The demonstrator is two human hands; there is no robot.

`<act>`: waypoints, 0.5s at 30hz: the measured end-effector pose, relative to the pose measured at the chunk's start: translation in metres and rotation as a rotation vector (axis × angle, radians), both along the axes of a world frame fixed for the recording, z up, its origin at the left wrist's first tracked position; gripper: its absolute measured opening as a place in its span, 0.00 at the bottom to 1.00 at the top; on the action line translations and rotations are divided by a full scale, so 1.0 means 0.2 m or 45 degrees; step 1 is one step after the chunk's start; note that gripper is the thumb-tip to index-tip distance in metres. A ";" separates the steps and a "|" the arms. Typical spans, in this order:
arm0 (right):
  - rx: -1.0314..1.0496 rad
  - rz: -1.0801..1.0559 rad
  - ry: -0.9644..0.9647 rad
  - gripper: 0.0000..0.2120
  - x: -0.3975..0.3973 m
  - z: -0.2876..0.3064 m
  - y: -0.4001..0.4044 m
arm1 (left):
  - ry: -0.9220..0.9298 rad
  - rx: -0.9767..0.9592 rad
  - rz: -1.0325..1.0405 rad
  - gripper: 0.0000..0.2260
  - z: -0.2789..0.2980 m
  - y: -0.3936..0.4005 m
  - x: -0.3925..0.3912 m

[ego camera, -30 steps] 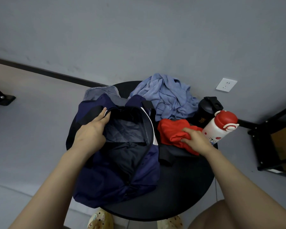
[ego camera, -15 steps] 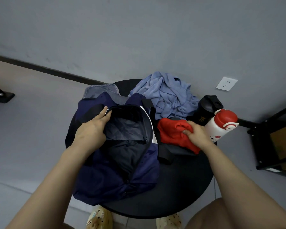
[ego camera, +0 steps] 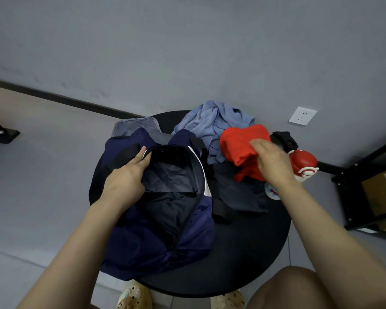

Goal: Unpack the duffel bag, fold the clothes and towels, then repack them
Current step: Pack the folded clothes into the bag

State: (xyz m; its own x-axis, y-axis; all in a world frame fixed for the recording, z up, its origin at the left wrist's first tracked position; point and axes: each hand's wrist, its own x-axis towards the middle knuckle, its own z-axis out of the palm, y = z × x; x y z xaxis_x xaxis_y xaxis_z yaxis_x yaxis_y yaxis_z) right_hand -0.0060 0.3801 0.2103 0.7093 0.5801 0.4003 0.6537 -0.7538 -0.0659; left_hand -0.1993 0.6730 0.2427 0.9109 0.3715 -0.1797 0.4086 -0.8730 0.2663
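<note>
I see a grey wall and floor behind a round black table (ego camera: 243, 253) at frame centre. On it sits one navy duffel bag (ego camera: 156, 233), unzipped; my left hand (ego camera: 125, 181) grips its rim. My right hand (ego camera: 274, 163) grasps one red garment (ego camera: 239, 141), beside one blue cloth (ego camera: 212, 123) and two bottles.

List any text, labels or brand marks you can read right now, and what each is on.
No text is readable in this frame.
White bottle with red cap: a red and blue printed graphic near its base, too blurred to read.
Black shaker bottle: no mark visible; the right hand and the red garment cover most of it.
Navy duffel bag: no logo legible.
Cardboard box: pale tape patch, no print legible.
</note>
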 end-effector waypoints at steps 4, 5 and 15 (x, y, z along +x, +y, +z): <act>-0.401 0.189 0.119 0.30 -0.11 -0.29 -0.03 | 0.021 0.009 -0.002 0.42 0.00 -0.01 0.00; -0.520 0.226 0.196 0.28 -0.13 -0.33 -0.02 | 0.028 0.011 -0.002 0.42 0.00 -0.01 0.00; -0.833 0.170 0.602 0.31 -0.19 -0.44 -0.02 | 0.039 0.010 -0.026 0.41 -0.02 -0.01 0.00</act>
State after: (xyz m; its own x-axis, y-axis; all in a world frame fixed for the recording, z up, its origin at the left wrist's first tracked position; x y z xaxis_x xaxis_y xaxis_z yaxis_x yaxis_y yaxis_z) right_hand -0.0440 0.3763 0.1229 0.6270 0.6842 -0.3724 0.7540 -0.6532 0.0693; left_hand -0.1989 0.6710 0.2385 0.9124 0.3543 -0.2050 0.3985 -0.8832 0.2471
